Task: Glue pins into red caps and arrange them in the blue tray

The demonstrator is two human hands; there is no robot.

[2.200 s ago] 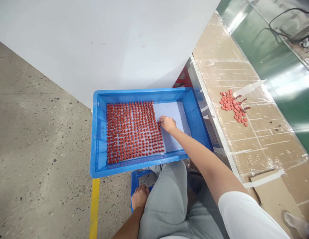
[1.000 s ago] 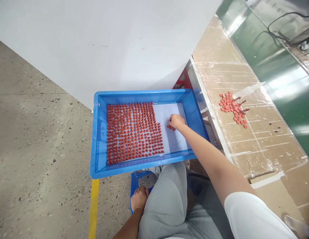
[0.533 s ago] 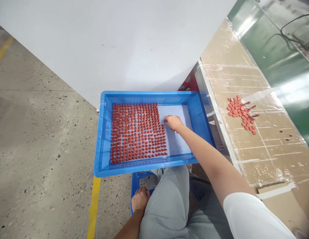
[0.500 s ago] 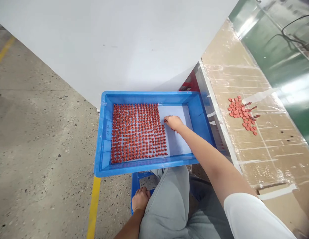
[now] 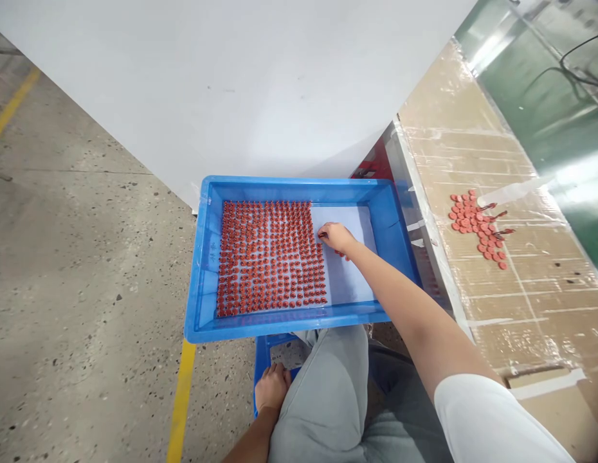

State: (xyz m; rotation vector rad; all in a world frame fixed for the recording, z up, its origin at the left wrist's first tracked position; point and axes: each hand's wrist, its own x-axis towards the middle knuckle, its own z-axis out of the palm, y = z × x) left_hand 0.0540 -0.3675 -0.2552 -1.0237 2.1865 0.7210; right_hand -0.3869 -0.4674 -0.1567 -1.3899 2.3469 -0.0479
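My right hand [image 5: 336, 238] is inside the blue plastic tray [image 5: 289, 326], fingertips pinched at the end of the rows. A small red part [image 5: 323, 235] shows partly at the fingertips; the fingers cover the rest. Dense rows of similar red parts with upright dark tops [image 5: 265, 257] fill the tray's left and middle, standing on a pale liner [image 5: 347, 286]. Several loose red parts [image 5: 346, 257] lie under my palm, mostly hidden. Below the tray, my left hand [image 5: 272, 387] rests with curled fingers against a blue stool [image 5: 261, 354] beside my leg.
At right, a cardboard-covered bench [image 5: 525, 328] carries a cluster of red discs [image 5: 467, 215] and several dark-red pieces with prongs [image 5: 504, 231]. A white panel [image 5: 260, 90] stands behind the tray. A yellow line [image 5: 182, 392] crosses the speckled floor at left.
The view has shifted slightly, so the tray and bench appear a little further right. My right hand stays pinched near the row's end, and more loose red parts show beneath it.
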